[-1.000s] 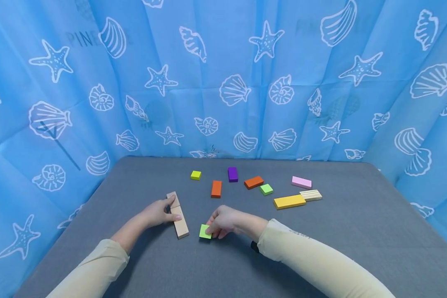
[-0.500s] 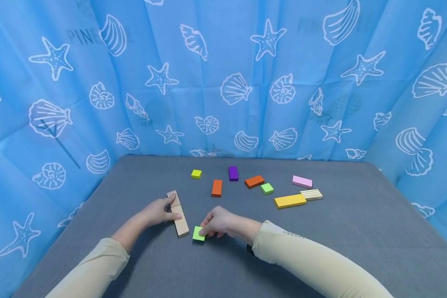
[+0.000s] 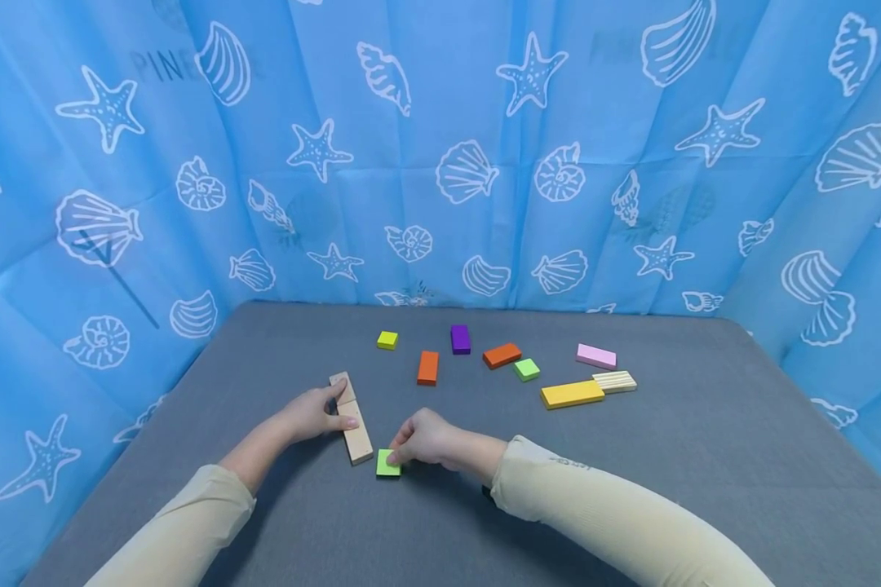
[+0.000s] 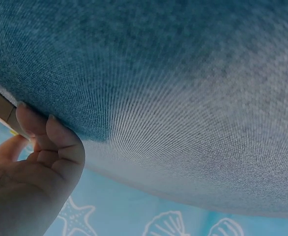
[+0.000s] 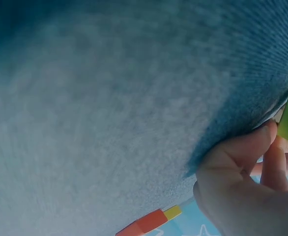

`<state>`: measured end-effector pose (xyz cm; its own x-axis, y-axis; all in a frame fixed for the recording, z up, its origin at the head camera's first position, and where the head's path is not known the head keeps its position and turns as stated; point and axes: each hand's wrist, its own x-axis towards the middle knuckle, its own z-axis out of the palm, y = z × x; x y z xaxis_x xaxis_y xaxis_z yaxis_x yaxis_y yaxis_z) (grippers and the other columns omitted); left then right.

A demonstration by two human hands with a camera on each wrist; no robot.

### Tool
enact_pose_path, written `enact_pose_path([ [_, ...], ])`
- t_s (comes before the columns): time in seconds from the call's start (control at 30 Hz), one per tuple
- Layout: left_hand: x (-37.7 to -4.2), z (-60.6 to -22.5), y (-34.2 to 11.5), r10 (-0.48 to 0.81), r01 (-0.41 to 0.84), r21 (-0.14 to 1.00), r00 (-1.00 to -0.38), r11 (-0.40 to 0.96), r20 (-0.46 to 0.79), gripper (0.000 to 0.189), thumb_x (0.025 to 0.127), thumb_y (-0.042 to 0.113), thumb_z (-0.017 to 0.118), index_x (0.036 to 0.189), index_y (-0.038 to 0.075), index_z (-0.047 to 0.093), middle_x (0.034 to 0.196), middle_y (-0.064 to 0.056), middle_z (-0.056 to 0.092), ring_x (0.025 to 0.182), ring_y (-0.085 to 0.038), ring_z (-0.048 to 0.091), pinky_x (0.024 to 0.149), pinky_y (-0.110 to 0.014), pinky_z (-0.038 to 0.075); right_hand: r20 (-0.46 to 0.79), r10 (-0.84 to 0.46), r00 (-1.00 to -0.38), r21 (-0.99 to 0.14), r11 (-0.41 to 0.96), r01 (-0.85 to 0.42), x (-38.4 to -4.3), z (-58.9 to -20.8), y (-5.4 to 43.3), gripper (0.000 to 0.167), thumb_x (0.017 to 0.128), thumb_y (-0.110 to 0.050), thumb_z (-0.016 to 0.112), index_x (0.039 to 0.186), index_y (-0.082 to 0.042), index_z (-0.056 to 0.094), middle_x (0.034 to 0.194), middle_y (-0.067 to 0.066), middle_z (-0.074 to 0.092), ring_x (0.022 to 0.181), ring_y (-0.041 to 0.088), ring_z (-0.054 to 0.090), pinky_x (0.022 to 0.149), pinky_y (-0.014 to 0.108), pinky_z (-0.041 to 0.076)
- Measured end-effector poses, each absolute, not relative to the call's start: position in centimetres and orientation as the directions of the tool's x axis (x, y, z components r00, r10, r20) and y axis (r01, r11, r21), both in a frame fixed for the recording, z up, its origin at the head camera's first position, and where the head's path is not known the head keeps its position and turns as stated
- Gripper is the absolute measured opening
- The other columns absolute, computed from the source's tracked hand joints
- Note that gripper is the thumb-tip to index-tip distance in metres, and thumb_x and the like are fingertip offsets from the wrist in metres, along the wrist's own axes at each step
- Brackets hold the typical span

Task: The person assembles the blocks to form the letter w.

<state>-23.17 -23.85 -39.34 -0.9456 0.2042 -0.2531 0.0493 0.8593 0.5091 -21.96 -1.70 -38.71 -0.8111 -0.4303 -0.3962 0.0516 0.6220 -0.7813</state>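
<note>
Left of the right grip (image 3: 429,436), which pinched a green block (image 3: 383,468), the left grip (image 3: 312,414) held two end-to-end wooden blocks (image 3: 360,446) that risked skewing if the green one bumped them.

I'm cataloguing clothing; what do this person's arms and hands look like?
The left hand and right hand are ungloved. Both sleeves are pale cream and end short of the hands; the right sleeve has a small dark marking.

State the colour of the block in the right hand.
The block is lime green, seen best in the head view.
</note>
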Motion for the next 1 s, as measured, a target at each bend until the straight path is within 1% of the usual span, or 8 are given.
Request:
enact_pose_path([
  [0.13,-23.26,-39.35,-23.86,0.204,0.046,0.508,-0.944,0.86,-0.259,0.087,0.09,0.038,0.07,0.15,-0.006,0.026,0.143,-0.033,0.038,0.126,-0.046,0.044,0.1,-0.056,0.038,-0.394,-0.433,-0.811,-0.783,0.621,0.049,-21.86,-38.64,-1.8,0.006,0.083,-0.004,0.077,0.086,-0.002,0.071,0.08,0.003,0.064,0.076,0.016,0.053,0.077,0.039,0.046],
  [0.27,-23.23,-39.34,-23.87,0.201,0.042,0.508,-0.944,0.86,-0.262,0.086,0.09,0.038,0.07,0.15,-0.005,0.026,0.143,-0.034,0.038,0.126,-0.046,0.045,0.099,-0.056,0.038,-0.379,-0.449,-0.81,-0.79,0.612,0.03,-21.8,-38.75,-1.88,0.006,0.083,-0.002,0.075,0.084,-0.002,0.069,0.078,0.003,0.061,0.073,0.016,0.051,0.069,0.033,0.042],
  [0.4,-23.16,-39.4,-23.89,0.198,0.041,0.506,-0.945,0.862,-0.26,0.086,0.09,0.038,0.07,0.15,-0.006,0.026,0.142,-0.034,0.04,0.124,-0.046,0.046,0.098,-0.056,0.04,-0.365,-0.464,-0.807,-0.795,0.607,0.011,-21.7,-38.83,-1.98,0.007,0.084,0.0,0.074,0.082,-0.003,0.068,0.076,0.002,0.059,0.072,0.016,0.049,0.065,0.031,0.04],
  [0.67,-23.18,-39.42,-23.96,0.202,0.044,0.511,-0.945,0.859,-0.257,0.087,0.09,0.037,0.071,0.15,-0.006,0.025,0.141,-0.034,0.04,0.121,-0.045,0.049,0.095,-0.054,0.042,-0.374,-0.462,-0.804,-0.783,0.622,0.007,-21.74,-38.84,-2.4,0.007,0.083,-0.003,0.075,0.081,-0.004,0.069,0.077,0.001,0.058,0.073,0.016,0.049,0.065,0.031,0.037],
  [0.87,-23.22,-39.46,-23.98,0.191,0.032,0.504,-0.945,0.863,-0.266,0.088,0.089,0.039,0.07,0.15,-0.005,0.025,0.141,-0.034,0.041,0.121,-0.045,0.049,0.095,-0.055,0.042,-0.377,-0.449,-0.81,-0.786,0.618,0.023,-21.78,-38.77,-2.63,0.006,0.083,-0.002,0.076,0.084,-0.003,0.07,0.081,0.001,0.059,0.075,0.017,0.049,0.067,0.032,0.038],
  [1.0,-23.25,-39.4,-23.97,0.194,0.035,0.505,-0.945,0.862,-0.265,0.088,0.089,0.04,0.07,0.15,-0.005,0.025,0.14,-0.034,0.042,0.12,-0.044,0.05,0.095,-0.055,0.042,-0.379,-0.45,-0.808,-0.781,0.624,0.019,-21.92,-38.79,-2.68,0.006,0.083,-0.002,0.076,0.084,-0.004,0.07,0.082,0.002,0.058,0.077,0.017,0.049,0.069,0.033,0.038],
])
